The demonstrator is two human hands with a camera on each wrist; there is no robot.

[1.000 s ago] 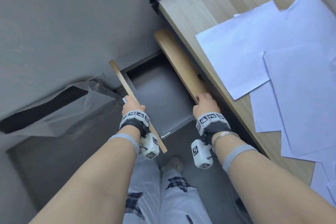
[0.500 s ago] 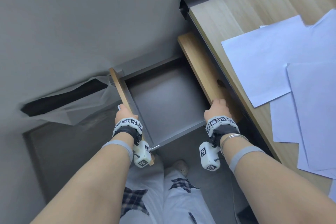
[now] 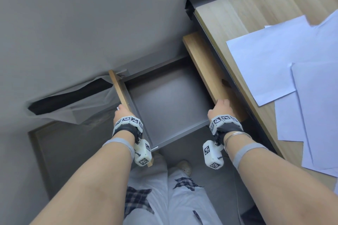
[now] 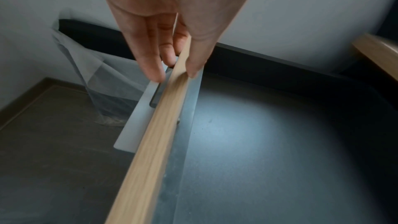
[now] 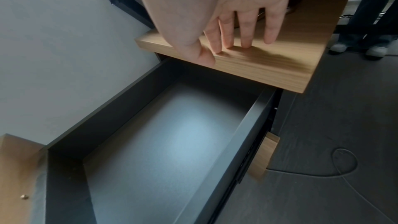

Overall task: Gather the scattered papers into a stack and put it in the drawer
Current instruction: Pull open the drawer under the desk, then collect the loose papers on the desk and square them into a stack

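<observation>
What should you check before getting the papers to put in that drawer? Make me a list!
1. Grey metal drawer pulled out far enough for a sheet: ok.
2. Drawer floor free of clutter: ok, nothing lies in it.
3. Left hand free to gather: not ok, it pinches the drawer's wooden front panel.
4. Right hand free: not ok, it rests flat on the upper wooden drawer front.
5. White paper sheets stacked: not ok, scattered on the wooden desk.
6. Number of sheets: cannot tell.

Drawer (image 3: 170, 104) pulled out below the desk (image 3: 256, 5), left of its edge. Papers (image 3: 274, 64) overlapping on the desk, right of the drawer. Plastic sheet (image 3: 91, 104) on floor, left of drawer.
</observation>
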